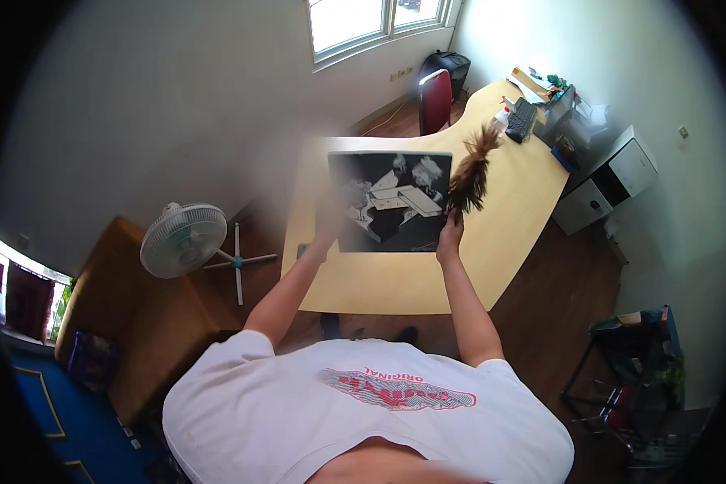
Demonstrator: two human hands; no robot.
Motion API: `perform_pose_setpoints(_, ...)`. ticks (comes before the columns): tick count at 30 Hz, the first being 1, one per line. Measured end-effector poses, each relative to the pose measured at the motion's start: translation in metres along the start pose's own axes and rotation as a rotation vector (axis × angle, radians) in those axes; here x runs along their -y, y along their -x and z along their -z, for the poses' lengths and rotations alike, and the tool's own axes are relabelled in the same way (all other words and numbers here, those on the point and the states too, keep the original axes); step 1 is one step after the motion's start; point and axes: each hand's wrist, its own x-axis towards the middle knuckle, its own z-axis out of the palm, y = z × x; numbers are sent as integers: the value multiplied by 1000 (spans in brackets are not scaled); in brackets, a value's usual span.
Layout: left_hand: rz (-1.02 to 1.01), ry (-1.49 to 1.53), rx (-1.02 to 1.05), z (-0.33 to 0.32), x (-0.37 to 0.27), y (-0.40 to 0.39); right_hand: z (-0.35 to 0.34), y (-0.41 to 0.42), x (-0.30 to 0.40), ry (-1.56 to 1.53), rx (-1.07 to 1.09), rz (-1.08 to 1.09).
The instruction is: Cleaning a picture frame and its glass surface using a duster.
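Over the wooden desk, a black-and-white picture panel (393, 233) is between my two hands, its printed face towards me. My left hand (330, 227) is at the panel's left edge, partly lost in a blurred patch of the view. At the lower right edge, my right hand (451, 235) grips the panel and also the handle end of a brown feather duster (473, 172). The feathers point up and away, to the right of the panel. Whether the panel touches the desk cannot be told.
The curved yellow desk (363, 290) bears a keyboard (521, 120), a spray bottle (501, 119), a monitor (558, 115) and papers. A red chair (435, 103) stands behind it. Left are a standing fan (183, 241) and a brown sofa (151, 320); right, a white cabinet (632, 157).
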Motion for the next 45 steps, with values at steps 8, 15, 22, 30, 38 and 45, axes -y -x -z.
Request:
perform_pose_setpoints(8,11,-79,156,4,-2,87,47,50,-37,-332,-2,-198)
perform_pose_setpoints(15,63,91,145,17,7,125,80,82,-79,-264,5,-304)
perform_pose_setpoints(22,5,-147,201,32,19,118,75,75,-76,-178,-12,-318)
perform_pose_setpoints(30,-19,18,81,42,-8,84,64,64,-41,-69,-170,-103)
perform_pose_setpoints(38,58,102,223,60,-11,71,52,48,106,-103,-177,163)
perform_pose_setpoints(45,133,139,308,72,-14,65,18,82,94,-96,-212,177)
